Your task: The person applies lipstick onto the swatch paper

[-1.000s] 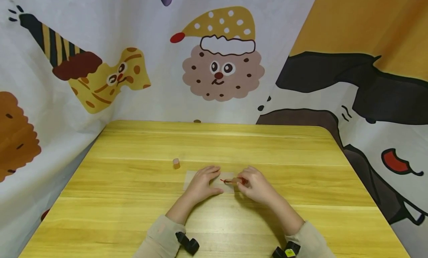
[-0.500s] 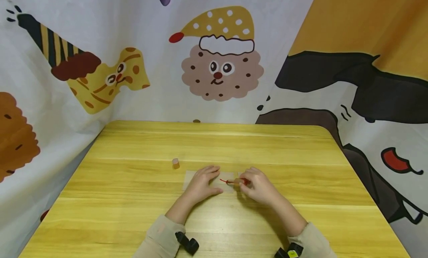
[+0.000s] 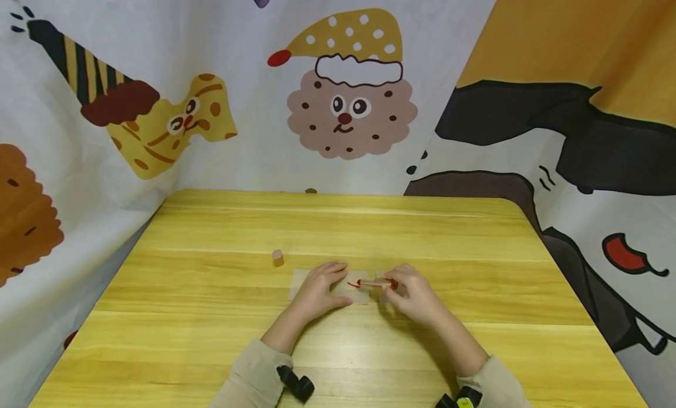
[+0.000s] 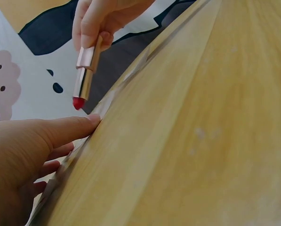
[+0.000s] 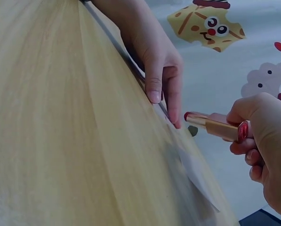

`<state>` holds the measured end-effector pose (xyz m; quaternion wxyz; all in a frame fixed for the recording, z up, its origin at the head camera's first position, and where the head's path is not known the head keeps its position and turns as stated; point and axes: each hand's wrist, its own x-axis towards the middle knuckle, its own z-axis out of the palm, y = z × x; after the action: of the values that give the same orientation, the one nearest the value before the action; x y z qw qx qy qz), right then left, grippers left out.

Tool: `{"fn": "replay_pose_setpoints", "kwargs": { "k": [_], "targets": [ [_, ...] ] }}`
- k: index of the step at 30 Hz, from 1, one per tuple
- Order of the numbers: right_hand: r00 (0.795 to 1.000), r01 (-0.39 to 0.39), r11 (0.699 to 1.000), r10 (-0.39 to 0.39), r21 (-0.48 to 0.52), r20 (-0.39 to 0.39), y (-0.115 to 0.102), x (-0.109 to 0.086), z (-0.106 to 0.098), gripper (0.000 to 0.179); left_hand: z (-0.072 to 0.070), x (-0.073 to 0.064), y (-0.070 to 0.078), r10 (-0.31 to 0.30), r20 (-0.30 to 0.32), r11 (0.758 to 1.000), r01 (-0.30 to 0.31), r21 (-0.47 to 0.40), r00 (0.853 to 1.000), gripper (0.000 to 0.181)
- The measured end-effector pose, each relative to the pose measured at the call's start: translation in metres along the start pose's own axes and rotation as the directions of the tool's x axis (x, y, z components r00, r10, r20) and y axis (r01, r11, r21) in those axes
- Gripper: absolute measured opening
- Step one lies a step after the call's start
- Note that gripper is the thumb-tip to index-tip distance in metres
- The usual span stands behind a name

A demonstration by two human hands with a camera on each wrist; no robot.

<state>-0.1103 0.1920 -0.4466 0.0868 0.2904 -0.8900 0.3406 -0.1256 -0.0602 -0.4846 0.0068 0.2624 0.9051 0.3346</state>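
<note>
Head view: lipstick [image 3: 376, 283] now raised, level.

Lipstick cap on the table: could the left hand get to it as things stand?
Probably yes. The lipstick cap stands alone on the table, just beyond the left hand, with bare wood between them. That hand only presses flat on the paper sheet, holding nothing.

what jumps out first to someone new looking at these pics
The right hand near the middle of the yellow wooden table grips an open red lipstick, its tip just above a pale sheet of paper. The left hand presses that sheet flat. Bright cartoon cookie curtains wall the table in.
</note>
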Motion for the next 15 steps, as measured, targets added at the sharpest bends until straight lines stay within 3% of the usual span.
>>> {"fn": "replay_pose_setpoints", "kwargs": {
  "k": [15],
  "targets": [
    [0.993, 0.027, 0.998, -0.021, 0.051, -0.112, 0.0058, -0.0043, -0.0017, 0.016, 0.0000, -0.0003, 0.0001, 0.003, -0.001, 1.000, -0.003, 0.008, 1.000, 0.071]
  ]
}}
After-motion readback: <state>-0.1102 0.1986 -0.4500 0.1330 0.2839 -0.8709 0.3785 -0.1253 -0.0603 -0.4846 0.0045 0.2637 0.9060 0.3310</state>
